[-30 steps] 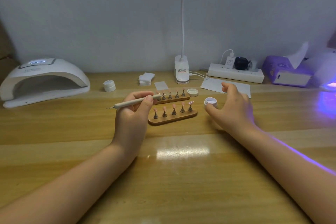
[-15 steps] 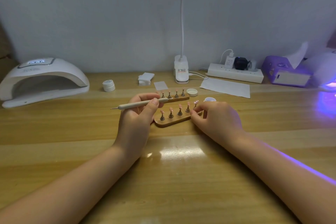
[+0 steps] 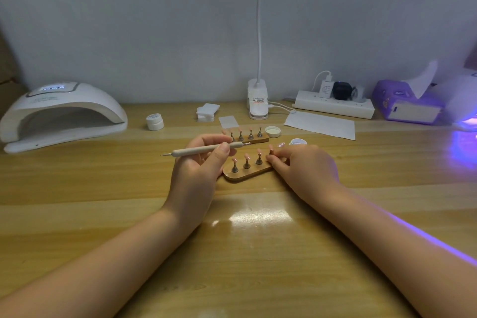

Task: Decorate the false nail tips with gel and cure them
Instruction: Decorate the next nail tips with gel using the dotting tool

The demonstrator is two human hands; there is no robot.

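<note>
While my left hand [image 3: 198, 170] pinches the dotting pen [image 3: 204, 149] level between thumb and fingers, my right hand [image 3: 304, 168] grips the right end of the near wooden nail stand [image 3: 245, 175], fingers curled round it. I see 3 pink nail tips [image 3: 247, 156] uncovered on it. A 2nd stand [image 3: 254, 140] sits just behind, the curing lamp [image 3: 62, 113] far left.

No text can be read with certainty; the lit display [image 3: 53, 88] on top of the white curing lamp [image 3: 62, 113] shows blurred characters; the sticker [image 3: 257, 101] on the clip lamp base [image 3: 257, 103] carries red and black print too small to read; the white charger [image 3: 325, 88] bears faint illegible lines.
</note>
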